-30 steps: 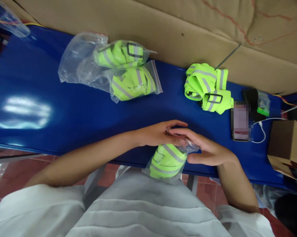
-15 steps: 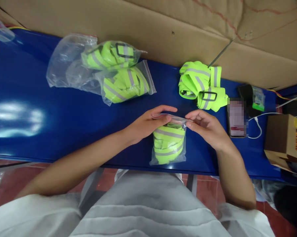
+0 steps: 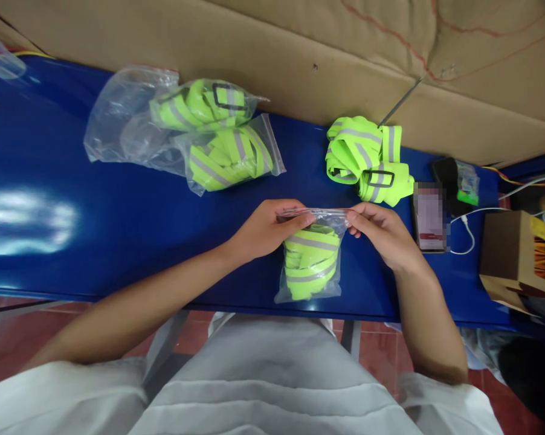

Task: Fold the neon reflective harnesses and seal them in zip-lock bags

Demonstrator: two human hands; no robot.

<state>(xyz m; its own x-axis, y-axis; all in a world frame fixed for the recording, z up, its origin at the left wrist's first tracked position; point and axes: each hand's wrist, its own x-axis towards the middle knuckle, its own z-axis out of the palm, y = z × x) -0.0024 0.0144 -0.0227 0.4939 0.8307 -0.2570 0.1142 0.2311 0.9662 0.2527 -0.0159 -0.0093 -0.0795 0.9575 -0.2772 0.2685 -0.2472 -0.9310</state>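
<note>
A clear zip bag [image 3: 335, 289] lies near the table's front edge with a rolled neon-yellow reflective strap [image 3: 311, 260] inside it. My left hand [image 3: 272, 226] pinches the left part of the bag's top strip, thumb in front and fingers behind. At the right end of the same strip, my right hand [image 3: 376, 228] is closed on the corner between thumb and fingers. The strip is stretched fairly straight between both hands. Whether the zip is closed along its length I cannot tell.
Two bagged straps [image 3: 231, 158] and a clear plastic bag [image 3: 127, 121] lie back left. Loose neon straps [image 3: 358, 148] with a black buckle sit back right. Beyond them are a phone [image 3: 430, 217], a white cable [image 3: 469, 232] and an open cardboard box [image 3: 503, 248]. Brown cardboard [image 3: 277, 54] borders the table's rear.
My right hand's fingers have closed on the bag's right corner. My left index finger, stretched out before, has curled in behind the strip. The bag's top edge now runs straighter.
</note>
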